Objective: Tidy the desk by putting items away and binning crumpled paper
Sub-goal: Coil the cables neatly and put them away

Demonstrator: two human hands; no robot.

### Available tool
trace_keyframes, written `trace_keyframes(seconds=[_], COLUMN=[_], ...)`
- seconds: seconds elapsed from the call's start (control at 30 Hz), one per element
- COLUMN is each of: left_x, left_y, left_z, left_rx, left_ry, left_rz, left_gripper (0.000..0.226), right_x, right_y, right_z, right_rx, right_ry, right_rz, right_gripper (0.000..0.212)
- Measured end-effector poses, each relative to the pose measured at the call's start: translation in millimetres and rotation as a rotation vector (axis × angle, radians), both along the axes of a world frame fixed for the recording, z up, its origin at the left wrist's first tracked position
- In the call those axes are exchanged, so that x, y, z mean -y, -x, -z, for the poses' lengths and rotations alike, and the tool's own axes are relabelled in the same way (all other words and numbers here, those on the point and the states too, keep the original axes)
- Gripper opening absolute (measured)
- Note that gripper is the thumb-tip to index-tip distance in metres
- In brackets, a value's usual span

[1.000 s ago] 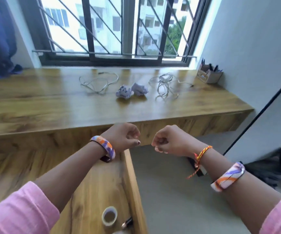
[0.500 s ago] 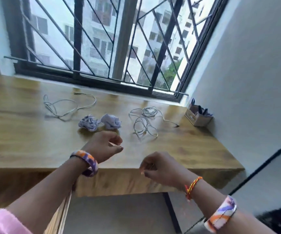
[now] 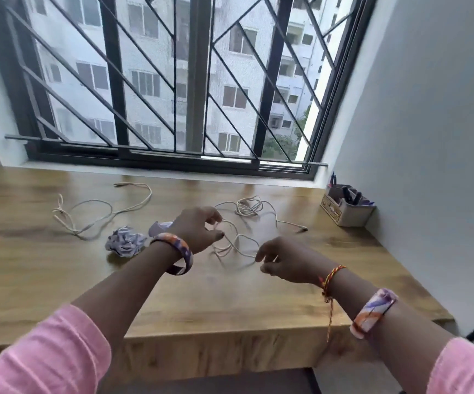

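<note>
1. Left hand (image 3: 197, 228) and right hand (image 3: 285, 261) stretched over wooden desk (image 3: 258, 305), fingers curled, each pinching a loop of tangled white cable (image 3: 238, 237).
2. Crumpled paper (image 3: 126, 241) just left of left wrist; second ball (image 3: 160, 227) partly hidden behind it.
3. Another white cable (image 3: 99, 213) farther left.

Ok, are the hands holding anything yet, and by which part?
Both hands are on the right-hand white cable: left hand pinches a near loop, right hand pinches the loop nearest the desk's front edge. The plug end lies free.
</note>
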State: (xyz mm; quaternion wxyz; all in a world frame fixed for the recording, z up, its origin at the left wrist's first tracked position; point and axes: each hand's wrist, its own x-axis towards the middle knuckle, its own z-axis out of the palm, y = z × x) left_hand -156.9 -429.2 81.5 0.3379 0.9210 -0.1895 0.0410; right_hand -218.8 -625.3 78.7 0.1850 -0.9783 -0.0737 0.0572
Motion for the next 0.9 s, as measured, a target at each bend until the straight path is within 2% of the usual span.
trace_keyframes(seconds=[0.1, 0.17, 0.2, 0.27, 0.33, 0.4, 0.47, 0.57, 0.7, 0.8, 0.9], left_x=[25.6, 46.0, 56.1, 67.2, 71.8, 67.6, 59.3, 45.3, 22.2, 1.9, -25.0], left_y=[-41.9, -71.6, -83.6, -101.2, -116.3, -127.5, -132.4, -133.8, -134.7, -133.4, -135.6], left_z=[12.0, 24.4, 28.4, 31.2, 27.3, 13.4, -9.5, -44.5, -72.1, -94.9, -119.6], left_rx=[-0.027, -0.107, -0.156, -0.227, -0.260, -0.213, -0.127, -0.069, -0.055, -0.016, 0.029], left_ry=[-0.094, -0.184, -0.243, -0.323, -0.284, -0.177, 0.012, 0.489, 0.916, 1.278, 1.500], left_rz=[-0.054, -0.061, -0.062, -0.060, -0.053, -0.094, -0.179, -0.396, -0.637, -0.698, -0.680], left_gripper=[0.047, 0.053, 0.051, 0.032, 0.013, 0.011, 0.015, 0.024, 0.027, 0.030, 0.029], right_x=[24.1, 38.3, 43.9, 49.8, 54.8, 54.9, 49.5, 37.7, 18.0, 3.5, -14.3], right_y=[-40.9, -72.7, -87.7, -111.4, -132.4, -149.6, -161.6, -179.0, -198.9, -214.0, -227.5], right_z=[18.8, 37.4, 47.2, 65.1, 75.6, 76.3, 68.2, 48.3, 11.3, -22.1, -66.1], right_rx=[0.019, 0.001, -0.015, -0.068, -0.096, -0.098, -0.126, -0.119, -0.143, -0.095, -0.022], right_ry=[0.004, -0.030, -0.033, -0.039, -0.099, -0.242, -0.447, -0.652, -0.993, -1.200, -1.366], right_rz=[-0.014, -0.039, -0.061, -0.104, -0.136, -0.160, -0.176, -0.174, -0.075, 0.012, 0.081], right_gripper=[0.039, 0.049, 0.053, 0.059, 0.054, 0.036, 0.025, 0.025, 0.025, 0.021, 0.019])
